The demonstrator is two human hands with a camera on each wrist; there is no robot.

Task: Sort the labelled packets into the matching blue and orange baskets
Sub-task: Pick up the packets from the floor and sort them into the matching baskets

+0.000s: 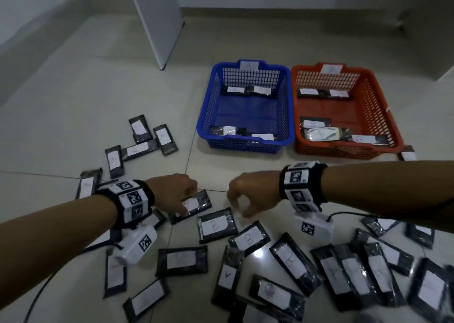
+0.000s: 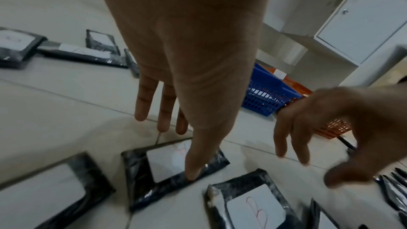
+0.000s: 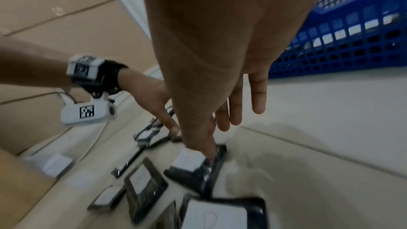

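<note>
We have both hands low over the scatter of black packets on the tiled floor [image 1: 73, 116]. Our left hand [image 1: 173, 191] has its fingers straight and spread, the thumb tip pressing the edge of a packet marked A [image 2: 174, 168] while the other fingers reach to its far side without closing yet. Our right hand [image 1: 253, 193] hangs loosely open just above the top edge of a packet marked B [image 1: 216, 224], nothing held; in the right wrist view a fingertip seems to touch that edge, though blur leaves this uncertain. The blue basket [image 1: 245, 148], tagged A, and the orange basket [image 1: 344, 152], tagged B, stand side by side beyond the pile, each already holding several packets. We judge these packets light, flat and slightly pliable, wrapped in glossy film that looks slippery and lies flush to the tile. So we would tip up a long edge first, then pinch across the narrow width, thumb on the paper label where the grip is surer.
</note>
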